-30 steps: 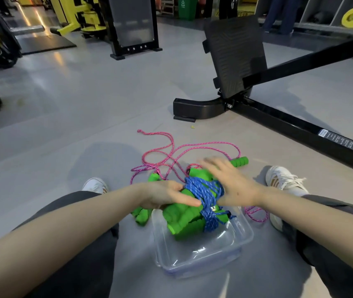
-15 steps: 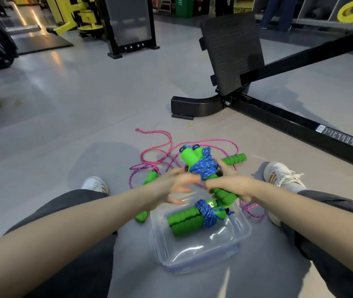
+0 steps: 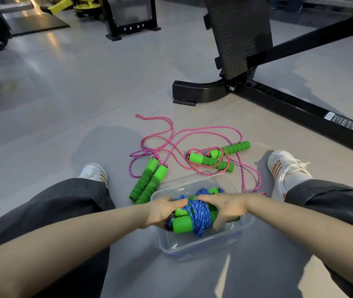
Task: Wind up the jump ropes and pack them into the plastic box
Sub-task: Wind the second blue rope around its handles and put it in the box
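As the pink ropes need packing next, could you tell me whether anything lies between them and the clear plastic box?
Nothing visible does: the loose pink jump ropes with green foam handles lie on floor beyond the clear plastic box. Inside, the left hand and right hand hold wound blue ropes.

Glossy grey floor (image 3: 85, 82); a black machine frame (image 3: 300, 110) with ribbed footplate (image 3: 238, 33) ahead of the right hand (image 3: 225, 208); yellow equipment (image 3: 60, 7) far beyond the left hand (image 3: 162, 211)

Gym: rubber floor (image 3: 89, 78), black machine frame (image 3: 295, 105), yellow equipment (image 3: 60, 8)
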The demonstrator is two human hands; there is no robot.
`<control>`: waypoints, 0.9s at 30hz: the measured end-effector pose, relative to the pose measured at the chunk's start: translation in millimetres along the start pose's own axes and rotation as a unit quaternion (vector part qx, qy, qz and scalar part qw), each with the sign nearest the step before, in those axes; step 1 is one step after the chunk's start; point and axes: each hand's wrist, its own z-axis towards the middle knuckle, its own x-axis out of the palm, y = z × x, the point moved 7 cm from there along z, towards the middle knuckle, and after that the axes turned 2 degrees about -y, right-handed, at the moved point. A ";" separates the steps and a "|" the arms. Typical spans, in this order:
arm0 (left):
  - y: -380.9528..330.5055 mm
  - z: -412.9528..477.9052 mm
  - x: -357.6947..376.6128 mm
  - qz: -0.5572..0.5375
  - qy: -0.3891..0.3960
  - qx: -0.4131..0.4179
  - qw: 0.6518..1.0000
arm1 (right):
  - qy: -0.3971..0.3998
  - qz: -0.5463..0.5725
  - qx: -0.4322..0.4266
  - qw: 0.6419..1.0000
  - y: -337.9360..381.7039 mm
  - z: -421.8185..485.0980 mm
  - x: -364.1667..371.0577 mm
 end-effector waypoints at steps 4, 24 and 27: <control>2.1 -0.6 -3.9 0.028 -0.064 0.040 0.997 | 0.017 0.004 0.029 0.999 -10.7 -0.5 -4.1; 3.3 8.4 14.3 0.249 -0.061 0.084 0.963 | -0.018 -0.231 -0.010 0.973 -12.7 2.3 2.9; -0.8 11.6 9.4 0.299 -0.076 0.088 0.947 | -0.077 -0.341 -0.030 0.936 -2.9 3.9 -0.4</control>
